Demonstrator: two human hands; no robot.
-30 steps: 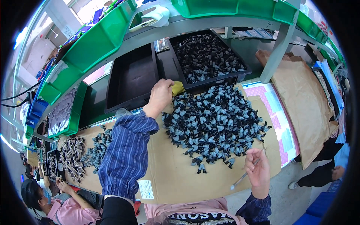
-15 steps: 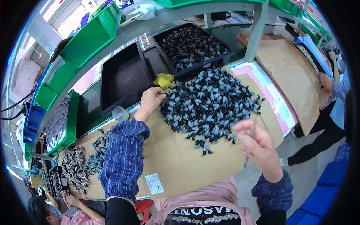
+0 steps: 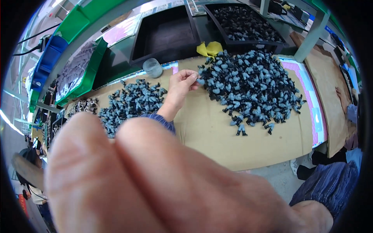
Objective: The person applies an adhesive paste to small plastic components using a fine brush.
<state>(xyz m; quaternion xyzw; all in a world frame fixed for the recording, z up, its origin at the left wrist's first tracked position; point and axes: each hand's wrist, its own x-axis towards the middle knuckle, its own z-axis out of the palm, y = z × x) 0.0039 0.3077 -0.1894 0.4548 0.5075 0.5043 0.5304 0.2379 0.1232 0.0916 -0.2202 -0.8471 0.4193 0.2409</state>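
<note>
My left hand [image 3: 181, 88] is at the left edge of a big pile of small grey-and-black moulded figure pieces [image 3: 252, 85]. Its thumb and fingers pinch one small grey piece [image 3: 201, 81], partly hidden by the fingertips. My right hand [image 3: 175, 182] is raised very close to the camera, large and blurred, covering the lower left and middle. Its fingers are closed, and a blurred grey-brown rod-like tool [image 3: 29, 171] sticks out past the fingertips. A second pile of similar grey pieces [image 3: 134, 101] lies left of my left forearm, on brown cardboard [image 3: 210, 132].
Behind the piles stand an empty-looking black tray [image 3: 165, 35] and a black tray full of dark pieces [image 3: 241, 39]. Nearby are a yellow crumpled cloth-like thing [image 3: 210, 49], a clear cup [image 3: 152, 69] and a green bin [image 3: 87, 73]. A post [image 3: 312, 35] rises at right; other people are at both sides.
My right hand has come up from beside the pile's near right edge to just before the camera. My left hand stays by the pile, now pinching a grey piece. The view has shifted.
</note>
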